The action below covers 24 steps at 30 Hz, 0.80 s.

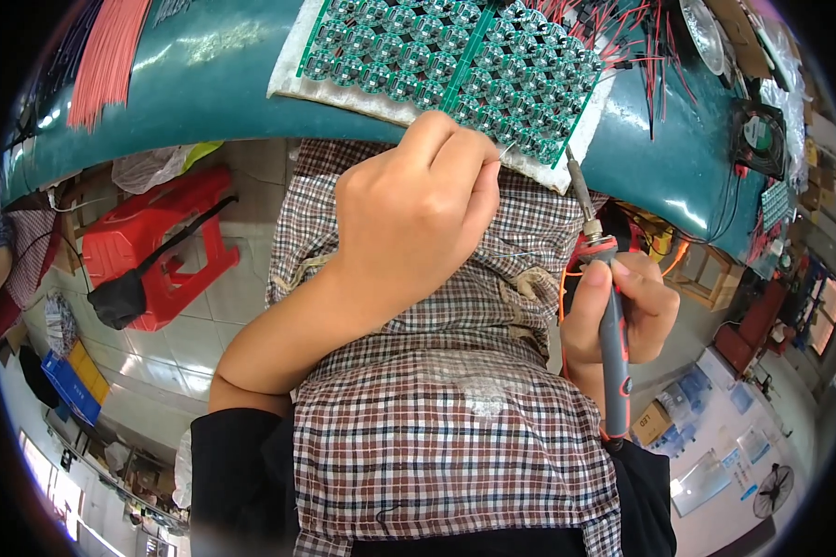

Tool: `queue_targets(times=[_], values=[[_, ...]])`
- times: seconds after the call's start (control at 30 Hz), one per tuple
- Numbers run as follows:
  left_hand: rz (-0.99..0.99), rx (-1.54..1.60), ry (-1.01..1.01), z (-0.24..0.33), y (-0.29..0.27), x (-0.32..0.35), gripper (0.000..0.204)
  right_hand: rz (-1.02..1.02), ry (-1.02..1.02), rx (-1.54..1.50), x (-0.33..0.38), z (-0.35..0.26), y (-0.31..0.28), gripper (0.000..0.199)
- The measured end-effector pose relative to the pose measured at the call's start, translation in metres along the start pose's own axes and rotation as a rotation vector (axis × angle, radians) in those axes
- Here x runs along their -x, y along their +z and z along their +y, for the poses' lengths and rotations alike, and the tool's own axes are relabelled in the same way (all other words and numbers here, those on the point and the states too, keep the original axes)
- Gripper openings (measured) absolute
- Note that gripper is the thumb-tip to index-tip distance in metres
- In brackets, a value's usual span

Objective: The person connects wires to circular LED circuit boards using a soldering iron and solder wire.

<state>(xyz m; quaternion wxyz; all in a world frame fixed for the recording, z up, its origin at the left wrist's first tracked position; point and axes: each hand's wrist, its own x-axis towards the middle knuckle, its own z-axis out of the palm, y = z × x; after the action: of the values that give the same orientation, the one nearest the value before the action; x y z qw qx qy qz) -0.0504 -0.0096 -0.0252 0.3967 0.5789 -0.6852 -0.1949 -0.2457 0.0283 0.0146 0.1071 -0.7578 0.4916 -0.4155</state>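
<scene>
The left hand (pixel 427 200) is curled in a fist-like pinch on a thin silvery wire (pixel 506 149), whose end pokes out just beyond the fingers, near the lower edge of a green panel of small circuit boards (pixel 399 56). The right hand (pixel 627 306) grips a grey-and-red soldering iron (pixel 613 371) around its upper handle, with the metal tip pointing up beside the panel's lower right corner; whether that tip touches anything cannot be told. The panel lies on a whitish slab (pixel 293 85) at the near edge of the green bench (pixel 214 102), its many round boards crowded with parts. Red and black leads (pixel 655 56) spread behind and to the right of it, and a bundle of pink wires (pixel 107 65) lies at far left. A checked apron (pixel 437 455) covers the person's lap, and a red plastic stool (pixel 149 241) stands on the floor to the left.
</scene>
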Motion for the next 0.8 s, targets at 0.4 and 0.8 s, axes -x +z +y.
queue_targets(times=[0.4, 0.8], values=[[0.05, -0.016, 0.148, 0.004, 0.022, -0.021, 0.014, 0.06, -0.012, -0.064, -0.001, 0.021, 0.01, 0.022], [-0.017, -0.04, 0.09, 0.006, 0.022, -0.022, 0.014, 0.013, -0.048, -0.068, -0.001, 0.028, 0.014, 0.027]])
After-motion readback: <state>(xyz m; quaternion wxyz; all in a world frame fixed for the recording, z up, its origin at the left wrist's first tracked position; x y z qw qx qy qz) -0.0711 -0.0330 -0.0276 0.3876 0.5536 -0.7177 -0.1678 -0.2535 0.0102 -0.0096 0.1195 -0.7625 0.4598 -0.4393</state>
